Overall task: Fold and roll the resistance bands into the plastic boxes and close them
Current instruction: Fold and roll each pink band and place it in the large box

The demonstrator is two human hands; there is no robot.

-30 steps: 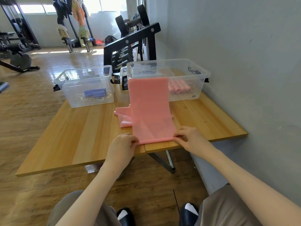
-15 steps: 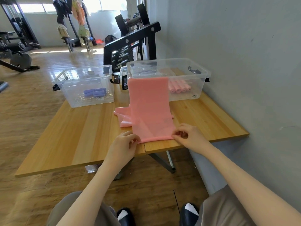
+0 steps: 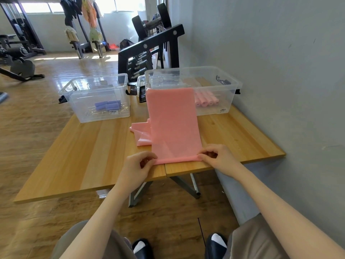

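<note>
A pink resistance band point(image 3: 173, 126) lies stretched from the near table edge up over the front wall of the right clear plastic box point(image 3: 225, 90). Its near end is curled into a thin roll. My left hand point(image 3: 138, 165) pinches the roll's left end and my right hand point(image 3: 216, 156) pinches its right end. Rolled pink bands point(image 3: 206, 100) lie inside the right box. The left clear box point(image 3: 82, 113) holds rolled purple bands point(image 3: 108, 105). Both boxes stand without lids on them.
More pink band point(image 3: 141, 134) lies crumpled left of the stretched one. The wooden table point(image 3: 84, 156) stands against a grey wall point(image 3: 280, 71) on the right. A black dumbbell rack point(image 3: 149, 51) stands behind the boxes. Gym machines stand on the far floor.
Both hands have curled their fingers on the band's near edge and turned it over into a thin roll, shifting slightly away from the table edge.
</note>
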